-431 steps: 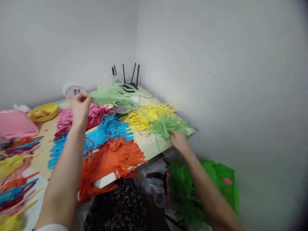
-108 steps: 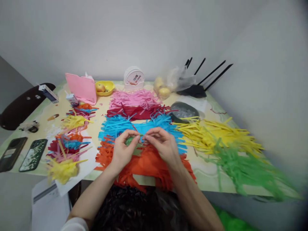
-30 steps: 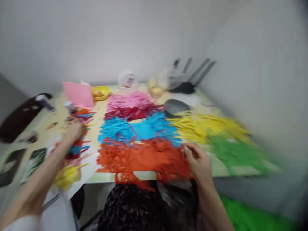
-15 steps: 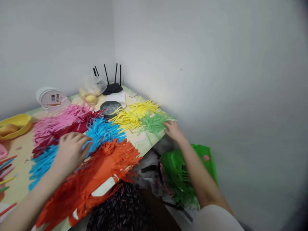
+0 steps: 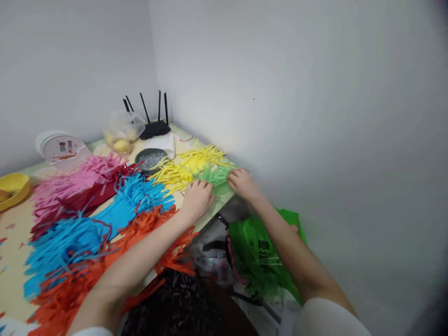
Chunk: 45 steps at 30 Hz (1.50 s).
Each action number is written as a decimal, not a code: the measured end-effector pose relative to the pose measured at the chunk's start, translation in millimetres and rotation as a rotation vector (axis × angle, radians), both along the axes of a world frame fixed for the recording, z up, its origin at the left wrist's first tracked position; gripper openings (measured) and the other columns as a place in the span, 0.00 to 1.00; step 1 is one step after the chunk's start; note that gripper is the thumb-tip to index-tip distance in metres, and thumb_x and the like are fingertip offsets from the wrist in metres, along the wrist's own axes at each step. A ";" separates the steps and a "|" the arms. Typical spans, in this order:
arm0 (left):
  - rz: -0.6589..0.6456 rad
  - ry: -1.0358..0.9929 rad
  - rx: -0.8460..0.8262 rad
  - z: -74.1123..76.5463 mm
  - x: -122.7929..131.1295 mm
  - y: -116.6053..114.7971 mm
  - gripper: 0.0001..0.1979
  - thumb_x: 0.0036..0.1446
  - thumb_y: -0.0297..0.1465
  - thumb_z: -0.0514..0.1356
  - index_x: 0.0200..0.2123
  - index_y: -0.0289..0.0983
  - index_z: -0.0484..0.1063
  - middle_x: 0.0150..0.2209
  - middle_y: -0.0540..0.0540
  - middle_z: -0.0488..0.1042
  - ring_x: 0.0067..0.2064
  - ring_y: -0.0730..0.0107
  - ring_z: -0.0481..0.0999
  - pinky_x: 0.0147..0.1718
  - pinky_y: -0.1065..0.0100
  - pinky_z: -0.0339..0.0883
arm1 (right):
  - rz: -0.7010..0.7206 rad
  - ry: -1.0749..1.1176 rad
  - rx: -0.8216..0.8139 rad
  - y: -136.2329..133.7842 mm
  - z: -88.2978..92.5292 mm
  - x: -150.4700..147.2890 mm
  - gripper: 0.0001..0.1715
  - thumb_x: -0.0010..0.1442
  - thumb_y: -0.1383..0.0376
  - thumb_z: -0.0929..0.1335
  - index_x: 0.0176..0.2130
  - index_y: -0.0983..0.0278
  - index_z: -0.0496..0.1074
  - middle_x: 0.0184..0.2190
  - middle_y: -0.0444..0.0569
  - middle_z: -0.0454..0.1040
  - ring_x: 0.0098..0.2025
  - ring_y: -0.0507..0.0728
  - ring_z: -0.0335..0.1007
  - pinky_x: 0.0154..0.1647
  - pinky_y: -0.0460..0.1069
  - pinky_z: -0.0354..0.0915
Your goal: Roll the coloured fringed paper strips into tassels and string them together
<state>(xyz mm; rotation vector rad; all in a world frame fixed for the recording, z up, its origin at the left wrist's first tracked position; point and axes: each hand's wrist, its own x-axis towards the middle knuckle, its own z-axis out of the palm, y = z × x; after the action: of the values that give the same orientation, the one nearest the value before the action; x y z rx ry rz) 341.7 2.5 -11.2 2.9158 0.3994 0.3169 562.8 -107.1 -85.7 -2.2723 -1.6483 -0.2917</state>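
Light green fringed paper [image 5: 217, 175] lies near the table's right corner, partly over a yellow fringed piece [image 5: 189, 163]. My left hand [image 5: 199, 198] is at its left side, fingers curled down, their tips hidden. My right hand [image 5: 242, 183] has its bent fingers on the green fringe's right end. What either hand grips is too small to make out. Left of them lie blue [image 5: 119, 214], orange [image 5: 80, 280], dark red [image 5: 87, 198] and pink [image 5: 80, 175] fringed pieces, side by side.
Behind stand a grey bowl [image 5: 151, 161], a black router [image 5: 155, 129] with upright antennas, and a clear bag [image 5: 122, 133] with yellow items. A white fan-shaped holder [image 5: 63, 148] and a yellow basin [image 5: 17, 189] are at left. A green bag [image 5: 266, 252] hangs below the table's edge.
My left hand has moved right, from above the blue and orange fringes to the green one. My right hand has shifted slightly left. The view has turned a little to the right.
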 end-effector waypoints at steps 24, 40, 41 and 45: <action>0.574 -0.655 -0.575 28.4 -15.1 122.4 0.04 0.56 0.30 0.54 0.31 0.36 0.64 0.30 0.47 0.72 0.31 0.71 0.69 0.33 0.69 0.64 | -0.145 0.228 -0.011 27.1 -55.5 -36.3 0.17 0.67 0.58 0.66 0.53 0.62 0.70 0.54 0.53 0.71 0.50 0.57 0.71 0.51 0.58 0.70; 0.803 -0.194 -0.128 65.8 -274.3 84.9 0.10 0.48 0.23 0.58 0.34 0.39 0.72 0.34 0.44 0.77 0.39 0.58 0.73 0.42 0.61 0.64 | 0.684 0.209 0.466 68.1 122.3 -245.5 0.17 0.64 0.63 0.65 0.53 0.59 0.72 0.48 0.53 0.78 0.51 0.63 0.72 0.54 0.62 0.68; 0.788 -0.147 -0.079 66.6 -279.9 74.9 0.10 0.49 0.23 0.57 0.36 0.40 0.73 0.36 0.44 0.78 0.41 0.57 0.73 0.42 0.60 0.64 | 0.809 0.203 0.450 81.7 131.3 -272.1 0.20 0.63 0.63 0.67 0.55 0.59 0.71 0.51 0.53 0.77 0.54 0.63 0.70 0.57 0.62 0.66; 0.736 -0.146 -0.040 65.0 -311.0 50.2 0.10 0.54 0.24 0.56 0.38 0.40 0.73 0.37 0.45 0.79 0.41 0.58 0.74 0.41 0.61 0.64 | 1.008 0.082 0.271 134.7 135.5 -342.3 0.24 0.60 0.68 0.68 0.56 0.66 0.70 0.54 0.58 0.74 0.58 0.66 0.65 0.60 0.64 0.62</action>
<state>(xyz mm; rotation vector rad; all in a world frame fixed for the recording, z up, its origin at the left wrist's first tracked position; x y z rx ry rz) 30.7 52.8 53.8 2.5648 1.4200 0.5971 220.5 27.6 49.8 -1.0401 -2.2759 -0.1454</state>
